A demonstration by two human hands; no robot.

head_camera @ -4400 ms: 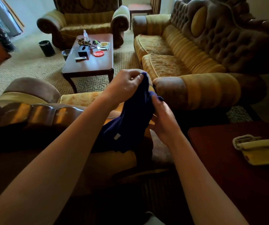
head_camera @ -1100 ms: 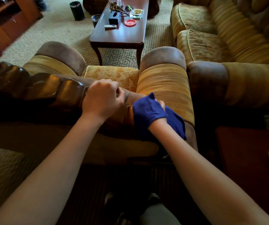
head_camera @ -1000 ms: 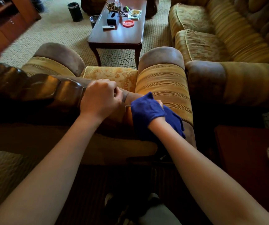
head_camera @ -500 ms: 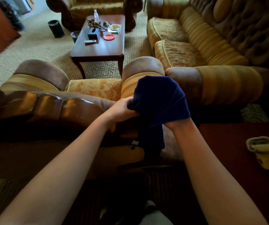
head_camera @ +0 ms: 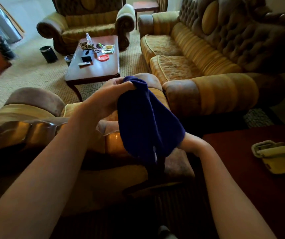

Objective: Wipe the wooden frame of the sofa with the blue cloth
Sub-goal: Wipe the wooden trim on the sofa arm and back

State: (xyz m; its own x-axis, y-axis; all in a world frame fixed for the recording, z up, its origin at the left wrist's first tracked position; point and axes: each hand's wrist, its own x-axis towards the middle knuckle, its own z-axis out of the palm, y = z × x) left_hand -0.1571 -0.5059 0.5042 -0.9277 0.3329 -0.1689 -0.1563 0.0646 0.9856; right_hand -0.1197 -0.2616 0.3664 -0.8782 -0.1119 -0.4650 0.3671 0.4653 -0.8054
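Observation:
The blue cloth (head_camera: 145, 121) hangs in the air above the right end of the armchair's back. My left hand (head_camera: 110, 95) pinches its upper edge between thumb and fingers. My right hand (head_camera: 189, 143) is under the cloth's lower part; only its heel and wrist show, and its fingers are hidden. The glossy carved wooden frame (head_camera: 26, 133) runs along the top of the armchair's back below my left forearm, and its right corner (head_camera: 114, 143) shines just left of the cloth. Neither hand touches the wood.
A dark red side table (head_camera: 241, 195) at the right carries a yellow pouch (head_camera: 276, 157). Close beyond the armchair is the long sofa's padded arm (head_camera: 212, 94). Farther off are a coffee table (head_camera: 100, 71) with small items and a black bin (head_camera: 48, 54).
Both hands and the cloth came up off the armchair's back. My left hand moved from the wooden frame to the cloth and now lifts its upper edge higher than half a second ago.

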